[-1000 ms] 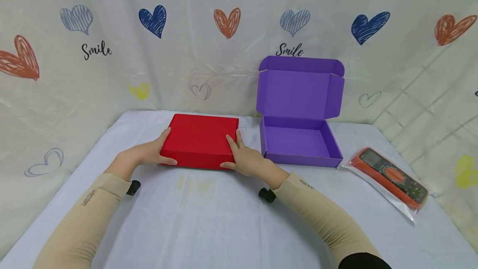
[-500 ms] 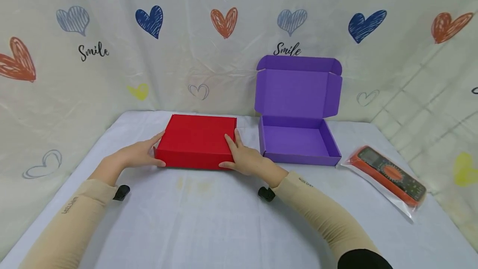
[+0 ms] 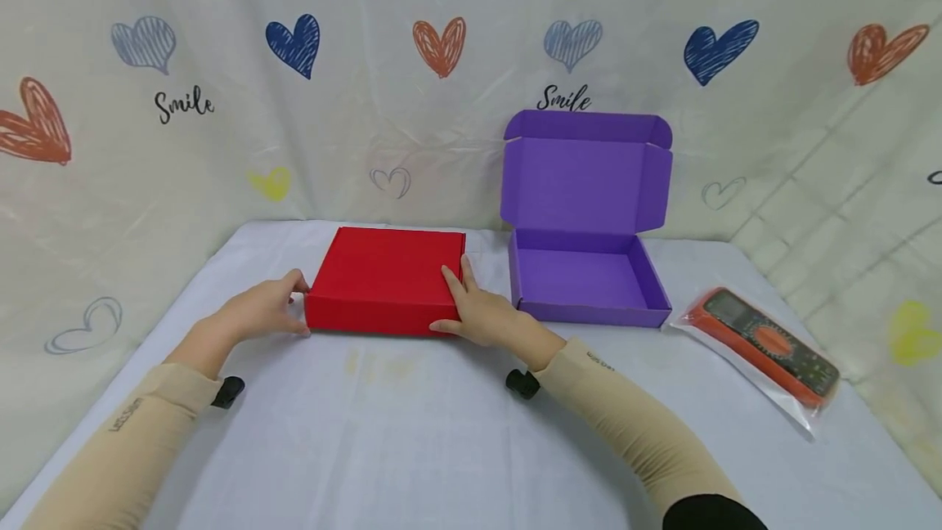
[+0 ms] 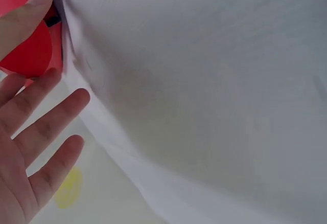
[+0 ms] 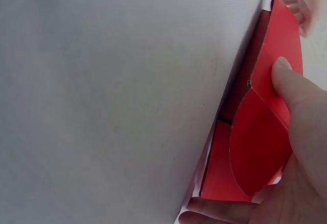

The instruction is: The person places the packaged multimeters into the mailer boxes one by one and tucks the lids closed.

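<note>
A red cardboard box (image 3: 390, 268) lies with its lid down on the white-covered table. My left hand (image 3: 257, 309) is beside its left end, fingers loosely bent in the head view and spread in the left wrist view; whether they touch it is unclear. At the right end rests my right hand (image 3: 482, 313), fingers spread along the top edge and side, thumb on the front face. In the right wrist view, a rounded side flap (image 5: 258, 144) of the red box shows below the thumb, with a dark gap beside it.
To the right stands an open purple box (image 3: 589, 276) with its lid raised. Farther right lies an orange multimeter (image 3: 769, 346) in a clear plastic bag. A white curtain (image 3: 471, 129) printed with hearts hangs behind the table (image 3: 412, 432).
My left hand has slid left, from gripping the red box's left side to loosely beside its end. The red box appears slightly farther left. My right hand stays on the box.
</note>
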Motion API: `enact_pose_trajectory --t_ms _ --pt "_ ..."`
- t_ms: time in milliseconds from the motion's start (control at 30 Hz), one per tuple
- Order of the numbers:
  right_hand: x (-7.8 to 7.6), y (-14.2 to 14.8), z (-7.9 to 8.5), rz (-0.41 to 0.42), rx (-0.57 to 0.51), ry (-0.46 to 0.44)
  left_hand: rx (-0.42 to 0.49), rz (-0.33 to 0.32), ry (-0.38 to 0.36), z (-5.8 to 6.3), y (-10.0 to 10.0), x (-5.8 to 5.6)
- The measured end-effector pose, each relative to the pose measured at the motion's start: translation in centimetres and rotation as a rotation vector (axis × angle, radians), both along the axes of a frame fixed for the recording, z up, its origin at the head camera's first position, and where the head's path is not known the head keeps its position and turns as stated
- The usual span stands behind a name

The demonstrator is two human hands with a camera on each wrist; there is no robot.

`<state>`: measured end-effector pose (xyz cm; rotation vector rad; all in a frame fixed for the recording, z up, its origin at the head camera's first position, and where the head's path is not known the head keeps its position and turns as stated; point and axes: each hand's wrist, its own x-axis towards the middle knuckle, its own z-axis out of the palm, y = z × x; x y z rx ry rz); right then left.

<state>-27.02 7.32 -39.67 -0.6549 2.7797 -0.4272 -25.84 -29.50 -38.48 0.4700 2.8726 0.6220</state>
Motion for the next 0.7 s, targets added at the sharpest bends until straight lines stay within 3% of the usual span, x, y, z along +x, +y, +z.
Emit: enact_pose_trajectory --t_ms 300,700 --pt "-0.1 0.2 0.3 0.000 0.020 -0.023 -0.026 -0.030 0.017 0.0 0.0 0.1" --pt "-0.1 0.1 0.5 -0.007 0.046 -0.046 0.148 -0.158 -0.002 -0.2 -1.1 0.4"
